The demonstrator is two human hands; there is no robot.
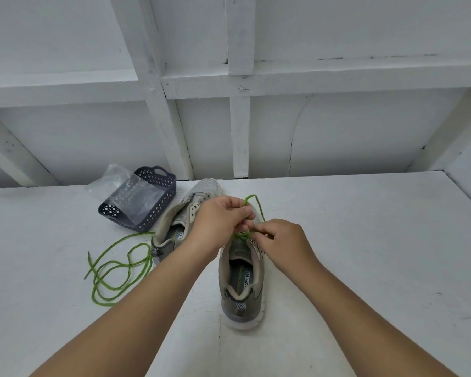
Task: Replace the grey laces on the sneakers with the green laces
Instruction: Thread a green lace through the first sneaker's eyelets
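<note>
White table (pixel 365 254) carrying everything; nothing near an edge, low risk there. Near sneaker (pixel 241 284) at centre, heel toward 6 o'clock, free-standing and unbraced: hard tug on lace could tip or drag it toward 12. Far sneaker (pixel 185 219) touching or just beside it at 10 o'clock, no lace visible in its eyelets; easy to knock with left forearm. Dark basket (pixel 144 205) with clear plastic bag (pixel 123 191) at 10 o'clock, further out. Spare green lace (pixel 114 270) coiled loose at 9 o'clock, overlapping loops likely to snag or knot when lifted. Left hand (pixel 219 221) curled, pinching working green lace (pixel 252 205) over tongue; loop standing up at 12. Right hand (pixel 280 240) curled, pinching same lace at eyelet row. Risk: skipped eyelet, uneven ends, tip slipping out of pinch. Hidden: eyelets, crossings, lace tip, all under fingers. Grey laces not in sight; possibly in basket, cannot tell. Insole print partly cut off.
</note>
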